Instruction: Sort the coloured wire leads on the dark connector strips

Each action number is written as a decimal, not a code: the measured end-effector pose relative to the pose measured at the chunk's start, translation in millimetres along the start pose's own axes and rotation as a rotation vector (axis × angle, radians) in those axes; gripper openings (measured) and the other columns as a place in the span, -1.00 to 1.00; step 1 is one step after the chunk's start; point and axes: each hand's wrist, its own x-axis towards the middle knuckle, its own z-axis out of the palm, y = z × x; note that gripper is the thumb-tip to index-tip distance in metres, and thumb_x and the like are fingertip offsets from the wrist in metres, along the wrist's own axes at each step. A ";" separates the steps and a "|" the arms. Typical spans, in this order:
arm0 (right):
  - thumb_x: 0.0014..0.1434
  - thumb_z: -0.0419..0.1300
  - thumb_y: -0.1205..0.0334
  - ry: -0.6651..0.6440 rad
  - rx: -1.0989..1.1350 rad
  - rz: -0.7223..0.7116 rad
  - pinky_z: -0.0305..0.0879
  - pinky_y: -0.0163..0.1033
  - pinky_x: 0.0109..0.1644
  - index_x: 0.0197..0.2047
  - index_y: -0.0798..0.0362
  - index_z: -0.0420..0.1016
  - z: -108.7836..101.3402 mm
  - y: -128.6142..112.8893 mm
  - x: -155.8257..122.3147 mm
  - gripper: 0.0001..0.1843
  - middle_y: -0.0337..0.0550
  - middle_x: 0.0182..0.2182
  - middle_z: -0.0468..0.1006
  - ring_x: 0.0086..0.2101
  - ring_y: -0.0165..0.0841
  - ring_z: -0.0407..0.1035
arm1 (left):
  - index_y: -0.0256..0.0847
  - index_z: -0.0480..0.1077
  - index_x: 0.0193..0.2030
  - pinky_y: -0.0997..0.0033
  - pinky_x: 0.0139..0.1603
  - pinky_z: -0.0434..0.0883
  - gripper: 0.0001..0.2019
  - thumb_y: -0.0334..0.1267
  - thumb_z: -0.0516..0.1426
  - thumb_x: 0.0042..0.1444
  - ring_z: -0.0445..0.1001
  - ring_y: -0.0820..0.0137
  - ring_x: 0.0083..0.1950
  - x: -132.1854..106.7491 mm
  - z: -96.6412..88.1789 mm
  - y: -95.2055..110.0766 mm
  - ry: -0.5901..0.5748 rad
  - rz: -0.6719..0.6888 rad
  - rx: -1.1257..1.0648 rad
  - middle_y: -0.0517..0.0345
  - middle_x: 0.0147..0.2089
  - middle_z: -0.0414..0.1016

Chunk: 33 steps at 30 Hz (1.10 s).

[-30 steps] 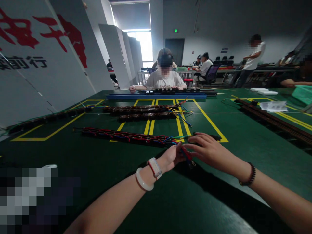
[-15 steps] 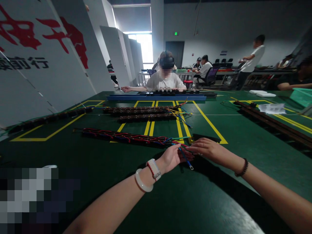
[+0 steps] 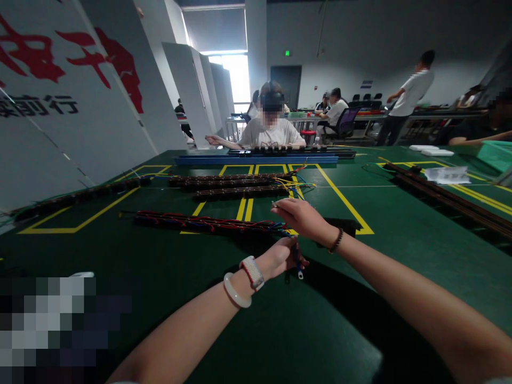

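Observation:
A long dark strip [image 3: 208, 224] wound with red and blue wires lies across the table before me. At its right end my left hand [image 3: 282, 256] is closed around the loose wires, palm side up. A blue wire [image 3: 297, 256] with a metal ring terminal [image 3: 301, 276] hangs down over my left fingers. Just above and beyond the left hand is my right hand [image 3: 298, 214], its fingers bent together over the strip's end. A small pale spot shows at the right fingertips, too small to name. Behind the right wrist lies a black piece [image 3: 346, 225], partly covered.
Further back lie several similar strips [image 3: 232, 181] with coloured wire ends. Another strip [image 3: 80, 196] lies at left, and brown strips [image 3: 452, 208] at right. A blue rail [image 3: 256, 160] crosses the far edge, where a person [image 3: 272, 128] sits. A green basket [image 3: 496, 157] stands far right.
My right hand has moved left and up, from beside the left hand to above the strip's end. The left hand stays at the wires; the hanging blue wire has swung slightly left.

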 end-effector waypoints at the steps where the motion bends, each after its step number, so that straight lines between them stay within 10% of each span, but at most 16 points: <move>1: 0.36 -0.02 0.18 -0.033 -0.088 -0.034 0.16 -0.31 -0.26 -0.26 0.16 0.42 7.3 -4.3 11.1 -0.71 -0.07 -0.33 0.47 -0.32 -0.35 0.33 | -0.29 0.19 -0.36 0.41 -0.35 0.34 -0.87 -0.39 -0.11 0.19 0.34 0.48 -0.55 -1.6 -0.2 -0.1 -0.010 0.022 -0.011 0.22 -0.56 0.24; 9: 0.30 -0.01 0.37 -0.193 -0.382 -0.206 0.13 -0.23 -0.27 -0.19 0.20 0.41 49.1 -14.1 47.4 -0.82 -0.04 -0.34 0.44 -0.33 -0.28 0.29 | -0.33 0.29 -0.30 0.44 -0.38 0.32 -0.86 -0.36 -0.07 0.16 0.33 0.47 -0.50 12.0 -11.6 -5.1 -0.044 0.029 -0.104 0.13 -0.52 0.29; 18: 0.31 0.07 0.15 0.045 0.079 0.015 0.27 -0.24 -0.15 0.16 0.10 0.18 14.3 5.6 -37.0 -0.60 -0.02 -0.15 0.35 -0.21 -0.32 0.29 | -0.33 0.26 -0.28 0.41 -0.32 0.34 -0.83 -0.39 -0.12 0.20 0.36 0.46 -0.47 5.4 -3.3 0.0 -0.016 0.031 -0.096 0.10 -0.46 0.33; 24: 0.29 0.03 0.18 0.011 0.268 0.262 0.25 -0.25 -0.20 -0.15 0.10 0.35 24.0 22.1 -87.6 -0.82 -0.08 -0.27 0.37 -0.29 -0.34 0.29 | -0.32 0.22 -0.26 0.45 -0.37 0.32 -0.81 -0.37 -0.17 0.24 0.36 0.47 -0.46 5.6 3.9 0.1 -0.022 0.048 -0.113 0.09 -0.44 0.34; 33: 0.23 0.03 -0.12 -0.048 0.758 0.628 0.17 -0.31 -0.40 -0.32 0.15 0.38 37.8 38.8 -87.4 -0.55 -0.21 -0.52 0.36 -0.48 -0.40 0.27 | -0.26 0.10 -0.32 0.45 -0.38 0.31 -0.67 -0.07 -0.25 0.30 0.32 0.49 -0.53 1.5 7.1 -2.6 0.182 0.033 0.054 0.25 -0.56 0.16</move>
